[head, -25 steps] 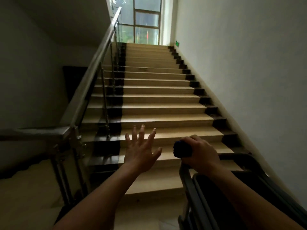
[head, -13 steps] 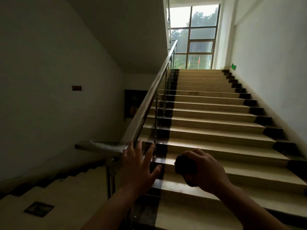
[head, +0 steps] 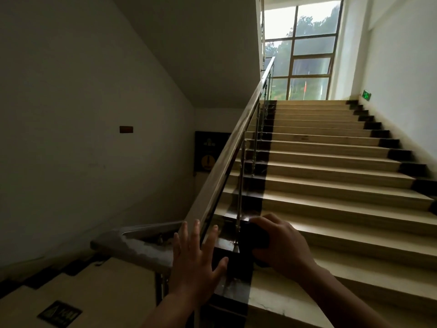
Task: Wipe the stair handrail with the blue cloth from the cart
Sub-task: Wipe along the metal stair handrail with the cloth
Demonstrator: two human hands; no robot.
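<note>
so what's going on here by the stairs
A person stands at the foot of the stairs. Their right hand grips a bunched dark cloth just right of the handrail, not yet on it. Their left hand is spread open near the rail's lower end. Wiping has not started.

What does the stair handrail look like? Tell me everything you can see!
The handrail is a long, flat-topped bar that looks like shiny metal. It climbs beside the stairs, held up by thin metal posts. At the bottom it bends into a level, smudged piece. The left hand spreads open in front of that bend; whether it touches is unclear. The cloth is not on it yet.
</note>
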